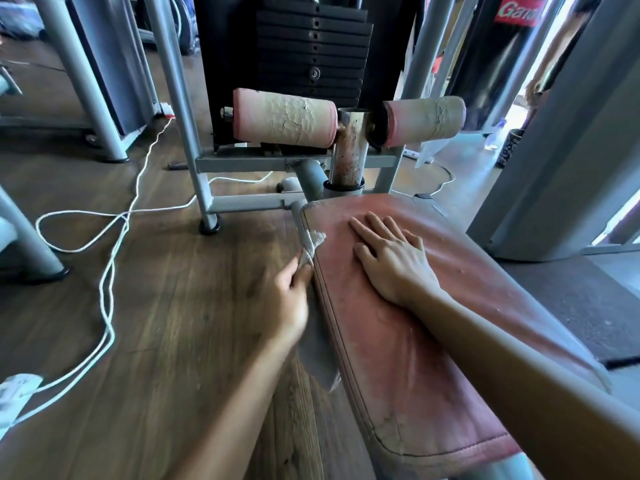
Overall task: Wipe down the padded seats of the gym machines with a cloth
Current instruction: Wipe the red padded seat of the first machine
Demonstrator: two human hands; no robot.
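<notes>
Worn red seat (pixel 398 358), crumpled grey cloth (pixel 311 243)

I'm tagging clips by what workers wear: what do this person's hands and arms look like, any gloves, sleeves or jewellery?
The left hand and right hand wear no gloves, and no rings show. The left forearm and right forearm are uncovered to the frame edge: no sleeve, watch or wristband in view. The left hand is blurred, so fine detail there is uncertain.

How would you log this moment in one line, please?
left hand: grips cloth at seat edge | right hand: flat on seat
</notes>
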